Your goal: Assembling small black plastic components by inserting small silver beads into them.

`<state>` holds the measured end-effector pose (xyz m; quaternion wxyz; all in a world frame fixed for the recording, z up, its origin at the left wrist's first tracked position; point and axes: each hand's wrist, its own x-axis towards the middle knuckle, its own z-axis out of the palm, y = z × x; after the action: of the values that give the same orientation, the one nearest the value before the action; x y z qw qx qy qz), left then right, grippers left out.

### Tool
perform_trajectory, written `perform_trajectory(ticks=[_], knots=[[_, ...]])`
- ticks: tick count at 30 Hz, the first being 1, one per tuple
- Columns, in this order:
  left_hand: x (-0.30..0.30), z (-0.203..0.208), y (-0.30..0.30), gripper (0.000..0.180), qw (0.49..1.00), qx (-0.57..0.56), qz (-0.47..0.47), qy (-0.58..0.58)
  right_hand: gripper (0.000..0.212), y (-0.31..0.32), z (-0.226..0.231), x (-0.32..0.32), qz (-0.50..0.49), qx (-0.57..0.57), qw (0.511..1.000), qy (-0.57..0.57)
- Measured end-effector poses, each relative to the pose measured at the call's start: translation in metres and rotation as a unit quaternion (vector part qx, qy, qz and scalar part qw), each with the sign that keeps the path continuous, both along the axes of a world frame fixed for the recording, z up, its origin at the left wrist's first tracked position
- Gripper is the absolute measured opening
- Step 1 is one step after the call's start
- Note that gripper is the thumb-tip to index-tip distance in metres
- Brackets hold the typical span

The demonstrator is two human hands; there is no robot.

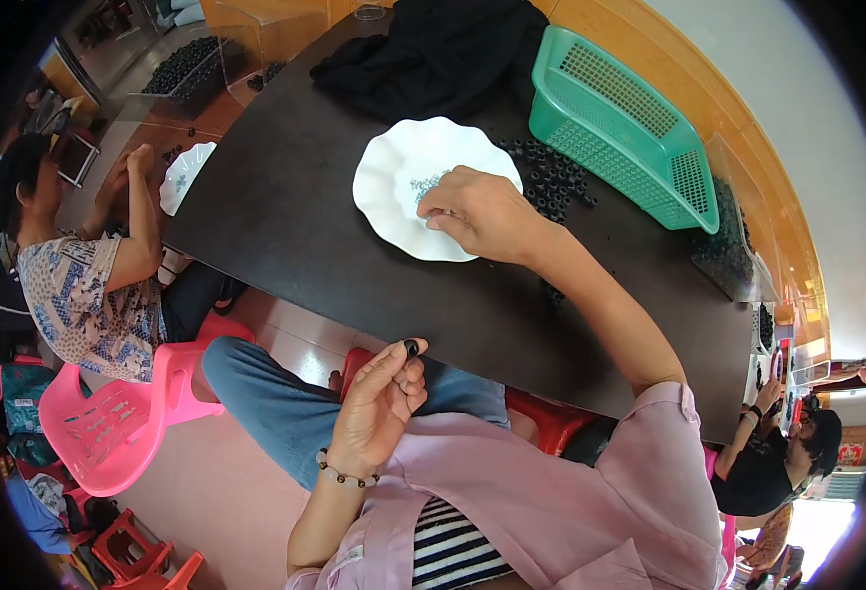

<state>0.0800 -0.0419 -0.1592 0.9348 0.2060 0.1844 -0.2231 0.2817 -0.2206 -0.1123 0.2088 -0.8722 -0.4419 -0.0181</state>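
My left hand (pixel 379 403), raised in front of the table's near edge, pinches a small black ring-shaped part (pixel 412 347) between thumb and finger. Over a white scalloped plate (pixel 379 211) my right hand (pixel 482 211) is closed, thumb and fingertips together at the middle of the dish. What those fingertips hold, if anything, is too small to make out. Bluish-green specks (pixel 425 184) show at the plate's centre; I cannot tell whether they are loose bits or a printed pattern. Many black ring-shaped parts (pixel 556 187) lie scattered just beyond and right of the plate.
A green perforated basket (pixel 620 143) stands at the table's far right, beside a clear bin (pixel 723 256) of black parts. Dark cloth (pixel 433 59) is heaped at the back. One person (pixel 89 265) sits at the left near another white plate (pixel 185 177); another person (pixel 782 452) is at right.
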Motion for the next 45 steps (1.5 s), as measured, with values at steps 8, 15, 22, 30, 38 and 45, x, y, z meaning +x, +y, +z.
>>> perform_trajectory(ticks=[8,15,22,30,38,45], knots=[[0.001,0.005,0.0,0.027,1.0,-0.005,-0.004,-0.017,0.011,-0.019,0.033,-0.031,-0.101,0.149,0.972,0.153],[0.007,0.011,-0.014,0.027,0.998,-0.001,-0.046,-0.04,0.012,-0.041,0.047,-0.107,-0.076,0.212,0.935,0.273],[0.002,0.011,-0.022,0.027,0.996,0.002,-0.072,-0.06,0.011,-0.038,0.03,-0.132,-0.032,0.231,0.946,0.224],[-0.005,0.01,-0.024,0.025,0.996,0.01,-0.068,-0.064,0.012,-0.033,0.029,-0.136,-0.007,0.238,0.953,0.186],[-0.005,0.006,-0.026,0.023,0.997,0.003,-0.06,-0.058,0.014,-0.031,0.024,-0.136,-0.003,0.221,0.964,0.15],[-0.005,0.006,-0.024,0.019,0.993,0.043,-0.082,-0.074,0.02,-0.03,0.025,-0.141,-0.033,0.231,0.94,0.249]])
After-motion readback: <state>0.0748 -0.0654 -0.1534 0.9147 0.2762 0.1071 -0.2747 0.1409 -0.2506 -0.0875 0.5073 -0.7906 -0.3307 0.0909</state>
